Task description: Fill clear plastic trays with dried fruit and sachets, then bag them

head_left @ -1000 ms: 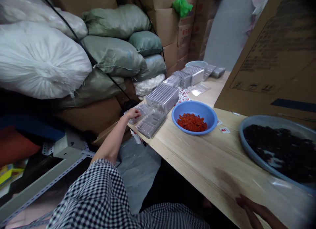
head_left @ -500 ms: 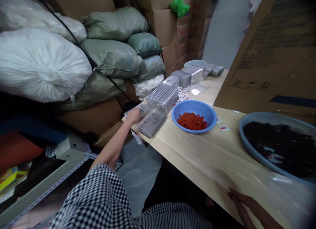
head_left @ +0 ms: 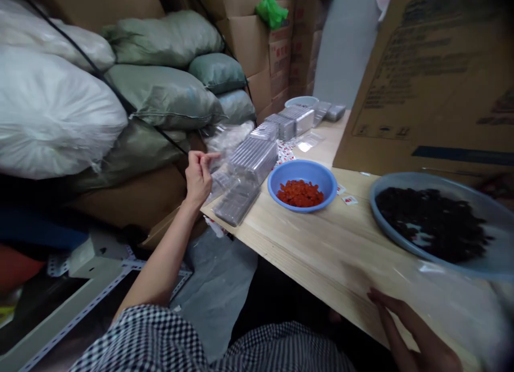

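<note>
My left hand point(head_left: 198, 176) is raised at the table's far left corner, its fingers pinched. A thin, see-through piece like a clear plastic case point(head_left: 212, 130) shows beyond the fingertips; its outline is faint. Just right of the hand lie flat clear cases point(head_left: 236, 202) and a tall row of clear cases standing on edge point(head_left: 252, 157). My right hand point(head_left: 417, 329) is low at the table's near edge, fingers stretched with their tips close together and nothing visible between them. Between the hands stands a blue bowl point(head_left: 275, 196) of orange-red pieces point(head_left: 300, 194).
A wide blue-grey basin point(head_left: 377, 214) of dark pieces point(head_left: 433, 219) stands at the right, before a large cardboard box point(head_left: 425, 93). Small printed packets point(head_left: 349, 199) lie by the bowl. Stuffed sacks point(head_left: 172, 96) are piled left of the table point(head_left: 305, 249). A metal frame point(head_left: 100, 291) stands below.
My left hand has lifted off the flat clear cases and moved up and left, its fingers now pinched. My right hand stays low near the table edge. The view has shifted slightly right.
</note>
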`<control>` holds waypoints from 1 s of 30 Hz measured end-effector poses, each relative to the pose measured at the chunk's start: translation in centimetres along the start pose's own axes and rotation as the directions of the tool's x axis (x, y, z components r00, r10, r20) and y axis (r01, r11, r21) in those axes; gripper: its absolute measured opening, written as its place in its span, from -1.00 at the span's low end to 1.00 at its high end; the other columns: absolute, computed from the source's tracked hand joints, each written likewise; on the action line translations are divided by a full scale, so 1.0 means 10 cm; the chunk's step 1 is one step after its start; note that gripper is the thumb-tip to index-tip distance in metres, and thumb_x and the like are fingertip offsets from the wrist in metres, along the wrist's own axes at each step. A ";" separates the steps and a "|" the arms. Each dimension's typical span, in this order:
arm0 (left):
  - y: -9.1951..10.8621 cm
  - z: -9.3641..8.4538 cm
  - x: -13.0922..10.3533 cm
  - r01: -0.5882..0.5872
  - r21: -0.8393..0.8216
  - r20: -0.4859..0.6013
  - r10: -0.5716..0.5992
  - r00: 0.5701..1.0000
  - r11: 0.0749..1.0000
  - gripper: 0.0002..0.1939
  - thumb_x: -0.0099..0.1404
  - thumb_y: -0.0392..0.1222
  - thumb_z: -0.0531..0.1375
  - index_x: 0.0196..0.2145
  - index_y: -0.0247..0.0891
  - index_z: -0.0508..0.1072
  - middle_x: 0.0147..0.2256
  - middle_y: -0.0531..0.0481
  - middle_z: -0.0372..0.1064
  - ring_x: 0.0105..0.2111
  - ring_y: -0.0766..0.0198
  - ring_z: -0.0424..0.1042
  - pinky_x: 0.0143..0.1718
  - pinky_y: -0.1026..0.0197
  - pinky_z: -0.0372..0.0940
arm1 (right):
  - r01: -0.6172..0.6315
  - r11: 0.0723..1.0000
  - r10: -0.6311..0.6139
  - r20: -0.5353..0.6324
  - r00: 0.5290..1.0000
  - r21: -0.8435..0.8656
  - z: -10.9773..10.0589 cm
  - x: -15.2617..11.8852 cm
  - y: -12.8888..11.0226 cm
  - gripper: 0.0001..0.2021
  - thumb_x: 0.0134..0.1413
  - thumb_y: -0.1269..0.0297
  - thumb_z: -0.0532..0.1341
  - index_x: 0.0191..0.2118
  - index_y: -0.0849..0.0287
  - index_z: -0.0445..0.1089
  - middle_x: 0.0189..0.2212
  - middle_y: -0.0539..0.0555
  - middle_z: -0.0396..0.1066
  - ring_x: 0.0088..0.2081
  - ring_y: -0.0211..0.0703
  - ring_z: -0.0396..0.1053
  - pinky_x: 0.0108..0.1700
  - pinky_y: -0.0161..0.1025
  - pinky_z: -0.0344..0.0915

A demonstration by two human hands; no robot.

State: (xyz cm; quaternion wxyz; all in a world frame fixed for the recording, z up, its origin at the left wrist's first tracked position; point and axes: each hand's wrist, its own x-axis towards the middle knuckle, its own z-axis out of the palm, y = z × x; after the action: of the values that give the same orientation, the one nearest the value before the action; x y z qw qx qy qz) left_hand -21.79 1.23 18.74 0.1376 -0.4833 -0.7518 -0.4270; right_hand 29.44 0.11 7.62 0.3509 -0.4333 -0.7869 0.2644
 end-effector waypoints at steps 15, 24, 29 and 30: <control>1.85 2.21 -1.37 -0.365 -0.421 0.828 0.516 0.218 0.830 -0.79 0.40 -0.30 -0.02 -0.12 -0.32 0.38 -0.16 -0.27 0.48 -0.18 0.10 0.47 -0.17 0.13 0.30 | 0.198 0.928 -0.081 0.347 0.934 -0.316 0.84 0.12 0.34 -0.44 0.31 0.37 0.10 0.38 0.00 0.07 0.41 0.12 -0.06 0.44 0.04 -0.27 0.39 0.27 -0.17; 0.85 2.36 -0.12 -0.360 0.144 0.773 0.122 0.622 0.922 -0.73 0.22 -0.11 0.25 -0.14 -0.26 0.48 -0.15 -0.17 0.49 -0.16 0.04 0.48 -0.12 0.16 0.32 | 0.001 0.969 -0.020 -0.074 0.997 -0.248 -0.11 0.98 0.55 -0.65 0.37 0.24 0.06 0.18 0.11 0.38 0.13 0.18 0.42 0.20 -0.02 0.32 0.29 0.05 0.16; 0.65 2.59 -0.15 -0.358 0.099 0.872 0.092 0.481 0.928 -0.82 0.21 -0.17 0.25 -0.21 -0.23 0.50 -0.32 -0.08 0.52 -0.28 0.09 0.50 -0.24 0.20 0.31 | -0.426 0.731 0.509 0.011 0.861 -0.533 -0.55 1.88 1.23 -0.73 0.25 0.37 0.19 0.01 0.29 0.48 -0.03 0.28 0.50 0.03 0.03 0.44 0.10 -0.12 0.30; 0.66 2.57 -0.18 -0.329 0.094 0.864 0.088 0.496 0.940 -0.83 0.21 -0.17 0.25 -0.23 -0.23 0.51 -0.34 -0.07 0.52 -0.29 0.10 0.49 -0.24 0.20 0.31 | -0.435 0.712 0.547 0.046 0.836 -0.551 -0.52 1.99 1.33 -0.74 0.20 0.42 0.22 -0.02 0.32 0.50 -0.03 0.30 0.50 0.03 0.02 0.44 0.10 -0.14 0.30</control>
State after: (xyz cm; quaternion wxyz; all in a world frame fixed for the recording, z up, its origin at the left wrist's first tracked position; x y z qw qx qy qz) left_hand -9.99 21.13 5.63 -0.1363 -0.6962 -0.7046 -0.0202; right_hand 32.60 24.46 7.69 0.0536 -0.6757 -0.7154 0.1693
